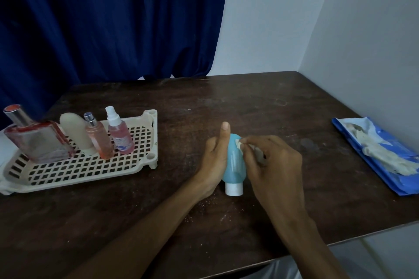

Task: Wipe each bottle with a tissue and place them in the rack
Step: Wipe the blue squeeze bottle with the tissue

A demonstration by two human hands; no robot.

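Blue bottle, white cap toward the desk's near edge, is clasped in the left hand; the right hand pinches a tissue against it; the rack with four bottles sits at the left edge

Open table beyond the fingertips — bare dark wood back to the curtain and wall. Left of the fingers, a clear strip, then the rack — four bottles standing along its far side, the near grid unoccupied. Right of the fingers, a wide bare stretch, then the blue tissue pack lying flat near the table's right edge. Nearside of the fingers: forearms only.
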